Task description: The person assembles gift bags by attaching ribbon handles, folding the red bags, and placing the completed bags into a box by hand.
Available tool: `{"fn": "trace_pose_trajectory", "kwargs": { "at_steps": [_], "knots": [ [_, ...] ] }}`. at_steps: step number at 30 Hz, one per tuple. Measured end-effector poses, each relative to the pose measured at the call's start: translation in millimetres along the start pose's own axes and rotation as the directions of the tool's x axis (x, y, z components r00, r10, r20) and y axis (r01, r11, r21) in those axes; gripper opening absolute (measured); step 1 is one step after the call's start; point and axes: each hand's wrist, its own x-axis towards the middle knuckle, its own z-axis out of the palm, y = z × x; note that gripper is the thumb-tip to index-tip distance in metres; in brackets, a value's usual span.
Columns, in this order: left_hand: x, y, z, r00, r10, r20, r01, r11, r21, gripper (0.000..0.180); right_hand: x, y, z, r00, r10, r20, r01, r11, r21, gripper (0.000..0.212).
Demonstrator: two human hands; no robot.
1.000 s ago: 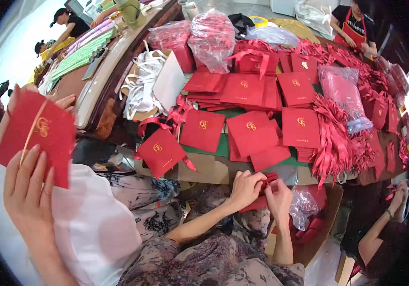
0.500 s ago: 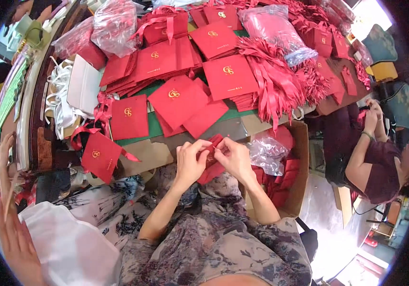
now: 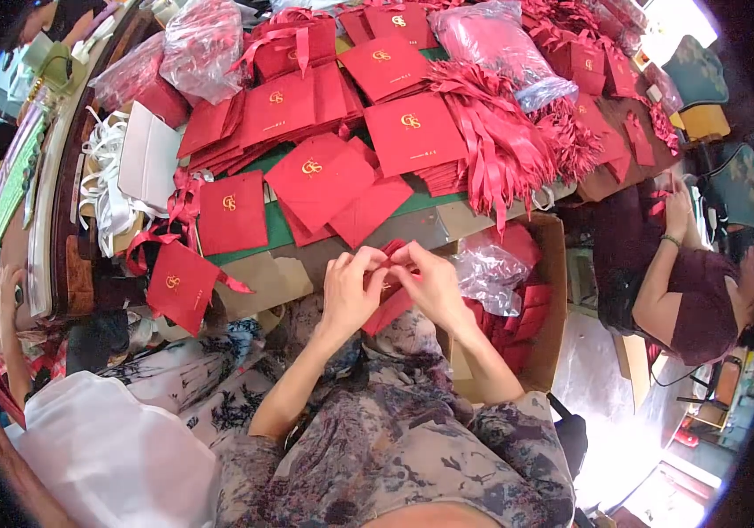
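Observation:
Over my lap, just off the table's front edge, a red paper gift bag (image 3: 387,315) is held between my two hands. My left hand (image 3: 349,289) pinches its upper part with thumb and forefinger. Opposite it, my right hand (image 3: 434,287) is closed on the same upper edge, its fingertips almost meeting the left ones. The fingers cover much of the bag's top, and whether a ribbon is pinched there cannot be made out. Closest on the table are loose red bags (image 3: 320,179) with gold print.
Stacked red bags (image 3: 278,110), a pile of red ribbons (image 3: 496,145) and plastic-wrapped bundles (image 3: 491,40) crowd the table. An open cardboard box (image 3: 553,304) with red bags stands at my right. White ribbons (image 3: 109,167) lie at left. Other people sit on both sides.
My fingertips have drawn closer together at the top of the bag. The view has shifted slightly. On the left, a neighbour's arm has moved lower; the person at right has moved their hands.

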Motion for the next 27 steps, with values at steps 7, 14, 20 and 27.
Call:
{"fn": "trace_pose_trajectory", "kwargs": {
  "at_steps": [7, 14, 20, 27],
  "knots": [
    [3, 4, 6, 0.985, 0.151, -0.085, -0.146, 0.988, 0.06, 0.016, 33, 1, -41, 0.988, -0.156, -0.013, 0.153, 0.981, -0.119, 0.012],
    [-2, 10, 5, 0.905, 0.419, -0.075, -0.398, 0.895, 0.203, 0.01, 55, 6, -57, 0.821, -0.136, 0.554, 0.297, 0.931, -0.211, 0.018],
    [-1, 10, 1, 0.877, 0.476, -0.065, -0.454, 0.865, 0.212, 0.009, 58, 7, -56, 0.741, -0.236, 0.629, 0.39, 0.914, -0.116, 0.019],
    [10, 10, -4, 0.956, 0.292, 0.004, -0.292, 0.954, 0.067, 0.009, 61, 17, -45, 0.704, -0.444, 0.554, 0.585, 0.805, -0.098, 0.01]
  ]
}}
